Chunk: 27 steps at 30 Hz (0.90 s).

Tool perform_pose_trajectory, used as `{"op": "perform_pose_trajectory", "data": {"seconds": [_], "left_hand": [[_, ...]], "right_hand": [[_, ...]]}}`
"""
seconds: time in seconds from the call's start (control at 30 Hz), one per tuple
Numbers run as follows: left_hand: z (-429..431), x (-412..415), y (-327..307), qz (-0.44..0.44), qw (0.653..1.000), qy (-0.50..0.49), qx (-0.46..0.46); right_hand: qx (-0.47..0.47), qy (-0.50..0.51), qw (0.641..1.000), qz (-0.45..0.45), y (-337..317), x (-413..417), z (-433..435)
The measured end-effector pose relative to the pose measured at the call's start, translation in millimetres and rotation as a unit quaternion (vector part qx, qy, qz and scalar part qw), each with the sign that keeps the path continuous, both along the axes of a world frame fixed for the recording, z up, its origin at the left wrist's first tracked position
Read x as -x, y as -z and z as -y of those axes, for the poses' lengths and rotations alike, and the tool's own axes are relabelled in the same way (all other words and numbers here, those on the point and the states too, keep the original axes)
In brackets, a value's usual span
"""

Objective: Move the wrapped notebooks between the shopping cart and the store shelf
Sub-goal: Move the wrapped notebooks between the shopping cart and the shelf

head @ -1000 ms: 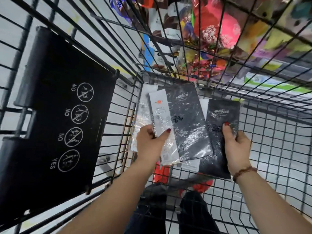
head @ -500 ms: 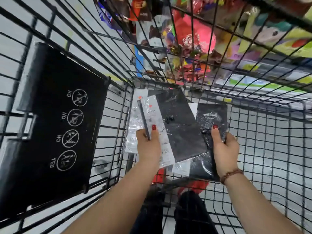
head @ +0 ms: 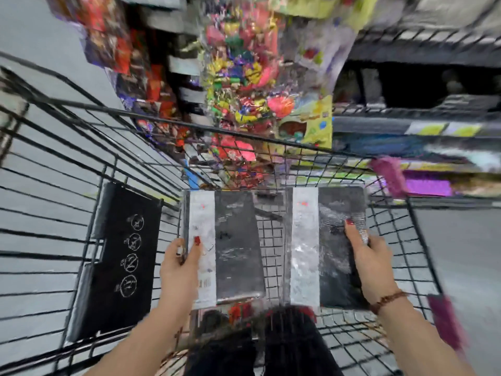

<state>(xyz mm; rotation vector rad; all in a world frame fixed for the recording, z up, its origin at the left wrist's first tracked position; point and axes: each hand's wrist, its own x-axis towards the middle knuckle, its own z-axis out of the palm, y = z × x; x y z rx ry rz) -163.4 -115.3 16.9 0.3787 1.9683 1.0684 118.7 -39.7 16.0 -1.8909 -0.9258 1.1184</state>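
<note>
Both notebooks are out of the stack and up inside the cart [head: 244,133], one per hand, held flat and apart; neither has reached the shelf [head: 379,126] ahead, so I judge the carry about half done. My left hand [head: 180,263] pinches the left notebook [head: 235,245] at its near left edge, thumb on top; my right hand [head: 371,256] pinches the right notebook [head: 333,245] at its right edge, forearms stretched forward

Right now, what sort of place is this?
Probably a retail store aisle: a black wire shopping cart, bright packaged goods beside a store shelf, and a barcoded wrapped notebook.
</note>
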Motion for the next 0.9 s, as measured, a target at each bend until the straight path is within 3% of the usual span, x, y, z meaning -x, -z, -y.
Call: {"op": "perform_pose_trajectory", "data": {"seconds": [0.2,0.4,0.7,0.9], "left_hand": [[5,-30,-67,0.016,0.994,0.067,-0.083],[11,-92,-120,-0.008,0.975,0.137,-0.175],[48,-234,-143,-0.036,0.978,0.116,-0.169],[71,-310,-143,0.003,0.982,0.103,-0.157]], "right_hand": [[-0.043,0.101,0.993,-0.052,-76,-51,28],[-0.093,0.114,0.986,-0.082,-119,-124,66],[-0.121,0.132,0.973,-0.143,-144,-260,126],[-0.118,0.143,0.972,-0.147,-144,-330,143]]}}
